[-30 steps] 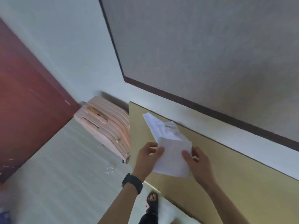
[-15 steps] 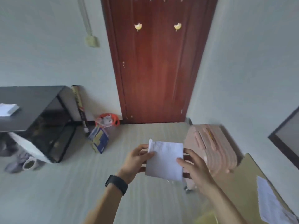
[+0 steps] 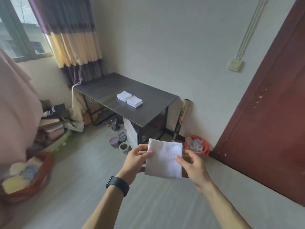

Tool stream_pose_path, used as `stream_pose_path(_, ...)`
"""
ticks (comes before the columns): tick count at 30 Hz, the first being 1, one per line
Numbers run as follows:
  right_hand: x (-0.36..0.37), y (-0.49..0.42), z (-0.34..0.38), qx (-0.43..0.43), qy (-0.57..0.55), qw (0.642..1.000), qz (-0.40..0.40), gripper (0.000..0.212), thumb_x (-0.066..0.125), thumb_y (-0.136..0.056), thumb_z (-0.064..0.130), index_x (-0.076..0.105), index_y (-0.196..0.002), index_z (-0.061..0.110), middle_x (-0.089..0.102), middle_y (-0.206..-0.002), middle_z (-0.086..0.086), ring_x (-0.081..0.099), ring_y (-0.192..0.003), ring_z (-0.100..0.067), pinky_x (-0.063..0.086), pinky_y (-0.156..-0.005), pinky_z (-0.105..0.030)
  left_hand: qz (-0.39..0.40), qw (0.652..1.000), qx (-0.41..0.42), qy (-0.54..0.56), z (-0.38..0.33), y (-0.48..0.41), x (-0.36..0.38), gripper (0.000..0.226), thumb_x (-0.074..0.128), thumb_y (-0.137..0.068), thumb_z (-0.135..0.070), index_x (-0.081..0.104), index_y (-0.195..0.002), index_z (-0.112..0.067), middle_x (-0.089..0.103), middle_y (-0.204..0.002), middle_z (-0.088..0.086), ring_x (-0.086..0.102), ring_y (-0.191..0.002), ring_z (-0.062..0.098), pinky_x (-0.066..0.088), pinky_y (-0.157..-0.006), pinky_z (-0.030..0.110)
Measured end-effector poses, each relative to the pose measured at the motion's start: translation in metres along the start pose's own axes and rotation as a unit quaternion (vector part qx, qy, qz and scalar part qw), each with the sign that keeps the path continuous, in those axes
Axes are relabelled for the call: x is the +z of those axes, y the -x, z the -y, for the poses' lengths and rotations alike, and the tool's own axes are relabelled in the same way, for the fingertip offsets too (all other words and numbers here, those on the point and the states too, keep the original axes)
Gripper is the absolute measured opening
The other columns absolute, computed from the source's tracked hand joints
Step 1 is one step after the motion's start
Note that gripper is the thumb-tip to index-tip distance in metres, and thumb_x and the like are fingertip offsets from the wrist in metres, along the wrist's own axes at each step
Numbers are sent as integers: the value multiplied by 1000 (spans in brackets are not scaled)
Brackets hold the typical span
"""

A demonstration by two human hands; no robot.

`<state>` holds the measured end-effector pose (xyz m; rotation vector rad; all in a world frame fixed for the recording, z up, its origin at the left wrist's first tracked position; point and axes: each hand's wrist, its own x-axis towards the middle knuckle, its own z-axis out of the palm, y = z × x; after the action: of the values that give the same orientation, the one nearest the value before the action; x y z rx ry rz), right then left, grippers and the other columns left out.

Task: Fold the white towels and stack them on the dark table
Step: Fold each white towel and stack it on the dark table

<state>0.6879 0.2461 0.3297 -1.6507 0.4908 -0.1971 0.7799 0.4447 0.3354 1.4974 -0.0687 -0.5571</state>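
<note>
A folded white towel (image 3: pixel 165 158) hangs in the air in front of me, held by both hands. My left hand (image 3: pixel 137 160) pinches its left edge, thumb on the front, and wears a black wristband. My right hand (image 3: pixel 192 165) pinches the right edge the same way. Farther off stands the dark table (image 3: pixel 105 90) against the wall. Two stacks of folded white towels lie side by side on it, one (image 3: pixel 124 96) to the left and one (image 3: pixel 134 101) to the right.
A red-brown door (image 3: pixel 270 113) fills the right side. A red basket (image 3: pixel 197 145), a rolled tube (image 3: pixel 180 119) and several cups and pots (image 3: pixel 121 139) sit by the table's legs. Clutter and a red basin (image 3: pixel 24 176) lie at the left under the curtained window.
My view has swung left from the yellow board and suitcase past the door to the dark table. Both hands have kept hold of the folded towel throughout.
</note>
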Motion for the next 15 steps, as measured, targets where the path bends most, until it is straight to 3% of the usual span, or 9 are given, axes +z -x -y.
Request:
stream_pose_path(4, 62, -68, 16, -6, -1, 998, 58, 14, 73, -91, 20, 70, -104, 21, 73, -101, -3, 70, -82, -5, 53, -58, -17, -62, 998, 0, 1, -18, -51, -60, 18, 68, -92, -17, 69, -110, -18, 71, -97, 18, 70, -85, 27, 60, -70, 41)
stream_pose_path(11, 130, -205, 27, 13, -28, 993, 114, 13, 68, -94, 13, 68, -106, 11, 71, -93, -5, 67, -66, 3, 49, -53, -13, -112, 994, -16, -8, -47, -170, -118, 16, 67, -93, -16, 69, -109, -19, 75, -101, 13, 71, -87, 27, 60, -70, 39)
stream_pose_path(15, 163, -292, 40, 16, -25, 990, 141, 14, 71, -92, 14, 69, -106, 13, 73, -95, -7, 67, -69, 3, 47, -55, -10, -141, 990, -29, -8, -70, -246, -148, 16, 67, -93, -17, 68, -109, -21, 74, -105, 14, 71, -84, 25, 59, -71, 39)
